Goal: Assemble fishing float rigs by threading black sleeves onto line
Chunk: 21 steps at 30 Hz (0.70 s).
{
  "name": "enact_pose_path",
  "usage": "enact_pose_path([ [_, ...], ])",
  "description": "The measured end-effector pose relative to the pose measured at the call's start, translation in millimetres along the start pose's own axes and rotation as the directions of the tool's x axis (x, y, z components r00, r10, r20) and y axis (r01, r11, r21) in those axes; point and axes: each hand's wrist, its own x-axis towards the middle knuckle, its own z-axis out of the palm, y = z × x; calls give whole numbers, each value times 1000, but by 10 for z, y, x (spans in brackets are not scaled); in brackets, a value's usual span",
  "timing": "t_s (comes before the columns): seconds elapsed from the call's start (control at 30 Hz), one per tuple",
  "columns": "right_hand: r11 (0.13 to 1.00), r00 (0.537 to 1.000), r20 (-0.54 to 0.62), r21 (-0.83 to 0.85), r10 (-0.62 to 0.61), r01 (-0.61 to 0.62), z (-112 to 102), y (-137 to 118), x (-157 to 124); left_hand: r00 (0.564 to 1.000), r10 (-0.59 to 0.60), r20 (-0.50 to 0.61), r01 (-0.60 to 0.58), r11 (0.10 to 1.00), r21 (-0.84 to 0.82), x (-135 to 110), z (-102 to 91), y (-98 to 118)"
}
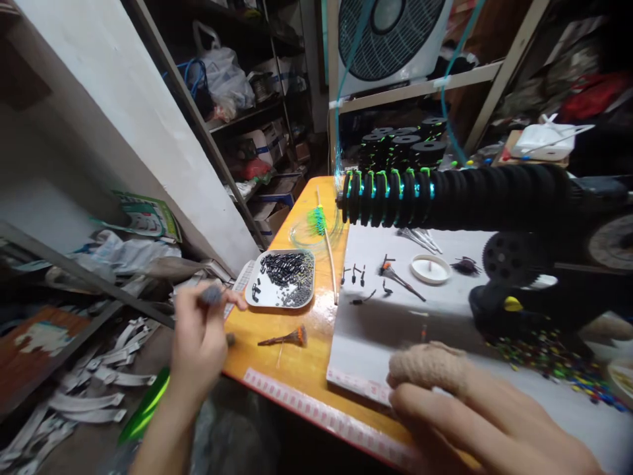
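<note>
My left hand (200, 333) is left of a white tray (250, 293), over the table's left edge, and blurred by motion. Its fingers look partly curled, with a dark grey patch at one fingertip; whether it holds anything is unclear. The tray contains black tube-like pieces (284, 267) and small grey bits. In the lower right, my right hand (479, 409) has a beige-wrapped finger (430, 366) and closed fingers. A thin, orange-tipped piece (424, 332) shows just above them, but their grip is hidden. Between the hands lies a brown brush-like bundle (284, 338) with orange at its wide end.
A ridged black roller (459, 191) wound with teal line spans the upper right. Below it, a white board (366, 330) carries a round white lid (430, 269), small dark parts and scattered coloured beads (558, 356). A stick with green bristles (318, 221) and a box fan (390, 39) stand farther back.
</note>
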Motion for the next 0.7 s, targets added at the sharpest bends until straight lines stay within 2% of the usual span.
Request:
enact_pose_path([
  [0.03, 999, 1000, -3, 25, 26, -26, 20, -11, 3, 997, 14, 81, -21, 997, 78, 205, -44, -94],
  [0.1, 996, 997, -20, 48, 81, -80, 44, -22, 21, 960, 10, 280, -76, 972, 223, 560, -97, -232],
  [0.17, 993, 993, -39, 47, 114, -113, 43, -21, 52, 896, -7, 445, -153, 934, 323, 798, -94, -297],
  [0.23, 988, 988, -44, 55, 145, -142, 21, -16, 88, 817, -43, 575, -224, 895, 385, 924, -56, -314],
  [0.33, 975, 981, -26, 126, 190, -186, -36, -17, 135, 725, -103, 681, -281, 858, 430, 1012, 12, -309],
  [0.4, 961, 975, -14, 172, 222, -216, -72, -27, 159, 706, -126, 697, -276, 857, 435, 1060, 48, -283],
  [0.47, 952, 971, -25, 202, 239, -229, -99, -42, 178, 723, -126, 679, -239, 877, 417, 1088, 81, -211],
  [0.57, 945, 966, -53, 227, 255, -237, -119, -68, 204, 806, -90, 584, -132, 936, 327, 976, 142, 15],
  [0.63, 939, 961, -68, 240, 269, -246, -123, -85, 216, 864, -82, 497, -33, 976, 217, 739, 202, 215],
  [0.7, 937, 957, -86, 245, 276, -248, -126, -103, 223, 893, -109, 436, 89, 994, 66, 390, 286, 409],
])
